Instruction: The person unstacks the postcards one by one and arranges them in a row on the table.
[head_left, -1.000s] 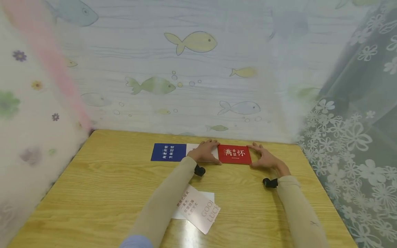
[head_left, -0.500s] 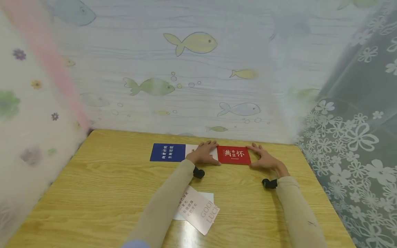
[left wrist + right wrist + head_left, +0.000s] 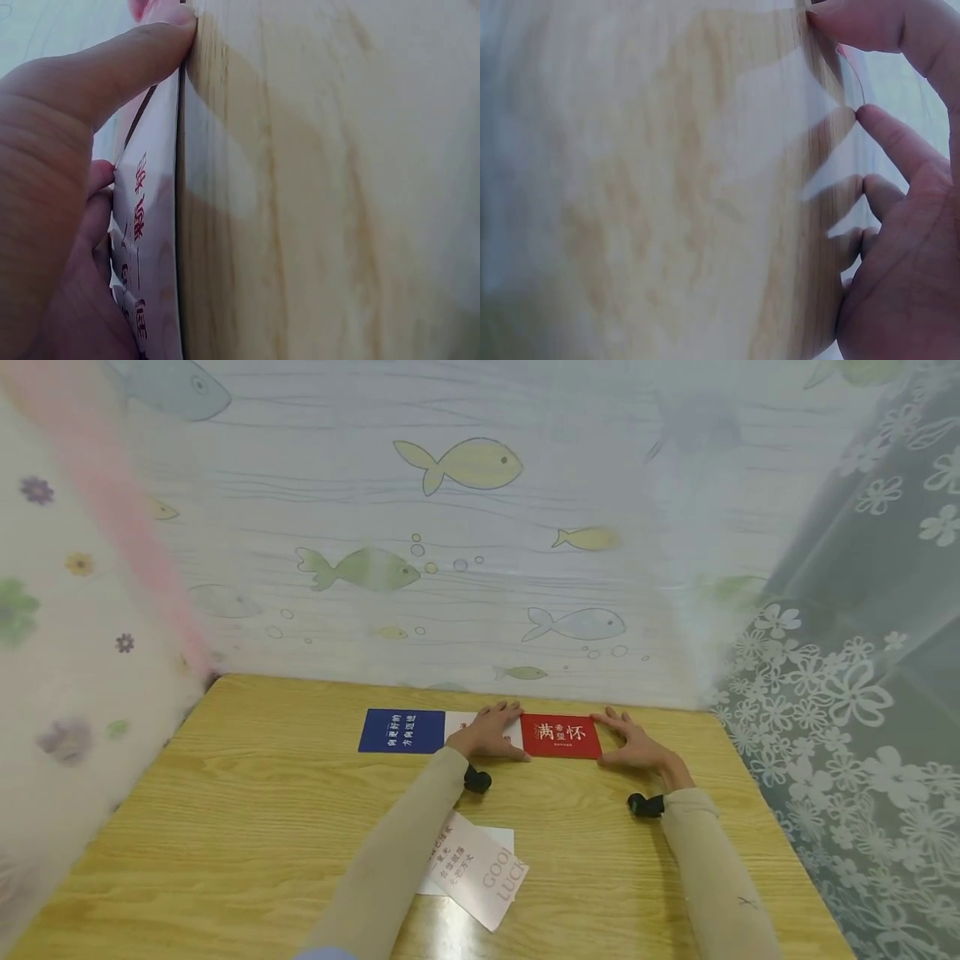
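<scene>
A red card (image 3: 561,737) with white characters lies flat near the back of the wooden table in the head view. My left hand (image 3: 487,733) reaches over a white card (image 3: 459,722) with red writing and covers much of it, thumb and fingers spread to the red card's left corners. At its right corners, the thumb and fingers of my right hand (image 3: 637,747) are spread apart. A blue card (image 3: 402,732) continues the row on the left. The left wrist view shows my thumb (image 3: 142,56) stretched over the white card's edge.
Nearer the front, a pale pink "GOOD LUCK" card (image 3: 480,881) lies askew over a white card (image 3: 501,837), partly behind my left sleeve. A fish-patterned curtain (image 3: 465,568) hangs at the table's back edge. Flowered sheer fabric (image 3: 840,693) borders the right side.
Both hands keep their places at the red card, with only tiny shifts. The whole head view has drifted slightly; the cards keep their arrangement.
</scene>
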`<state>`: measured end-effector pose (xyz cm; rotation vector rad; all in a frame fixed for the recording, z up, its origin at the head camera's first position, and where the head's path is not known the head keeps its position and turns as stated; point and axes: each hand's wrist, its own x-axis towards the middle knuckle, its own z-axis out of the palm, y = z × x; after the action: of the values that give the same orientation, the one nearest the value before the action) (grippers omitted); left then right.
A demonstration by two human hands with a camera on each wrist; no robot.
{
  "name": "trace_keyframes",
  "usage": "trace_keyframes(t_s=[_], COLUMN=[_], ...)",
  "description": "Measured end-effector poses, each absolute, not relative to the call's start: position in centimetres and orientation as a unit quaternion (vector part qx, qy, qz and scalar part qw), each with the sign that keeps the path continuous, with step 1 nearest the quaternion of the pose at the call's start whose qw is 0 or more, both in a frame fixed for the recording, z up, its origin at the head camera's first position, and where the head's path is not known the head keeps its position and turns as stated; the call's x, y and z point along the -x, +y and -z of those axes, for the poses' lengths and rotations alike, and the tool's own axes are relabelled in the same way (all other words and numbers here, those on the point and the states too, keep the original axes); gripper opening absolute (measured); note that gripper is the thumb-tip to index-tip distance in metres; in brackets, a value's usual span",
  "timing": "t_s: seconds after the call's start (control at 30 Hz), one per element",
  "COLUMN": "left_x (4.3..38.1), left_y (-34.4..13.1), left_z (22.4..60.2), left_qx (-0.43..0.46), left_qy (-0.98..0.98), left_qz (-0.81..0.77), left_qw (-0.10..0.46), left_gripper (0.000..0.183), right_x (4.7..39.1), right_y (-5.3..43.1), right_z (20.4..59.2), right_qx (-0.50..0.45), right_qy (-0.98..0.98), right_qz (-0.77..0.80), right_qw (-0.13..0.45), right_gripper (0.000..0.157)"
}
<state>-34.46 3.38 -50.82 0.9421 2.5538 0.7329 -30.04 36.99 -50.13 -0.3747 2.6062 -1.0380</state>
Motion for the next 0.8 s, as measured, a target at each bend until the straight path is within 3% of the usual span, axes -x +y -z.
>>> trace_keyframes(t_s=[0.6,0.8], left_x=[34.5,31.3], left_y=[3.2,4.1], left_z=[50.4,50.2], left_qx=[-0.297,-0.271], left_qy=[0.906,0.918], left_qz=[-0.242,-0.238], left_qw=[0.178,0.164], left_gripper=[0.1,0.101], right_x=[29.9,29.0], right_y=[36.9,38.1], right_z=[50.0,50.2], right_qx=[0.125,0.151], right_qy=[0.908,0.896], right_qz=[0.366,0.383], right_qw=[0.158,0.167], right_gripper=[0.093,0.094])
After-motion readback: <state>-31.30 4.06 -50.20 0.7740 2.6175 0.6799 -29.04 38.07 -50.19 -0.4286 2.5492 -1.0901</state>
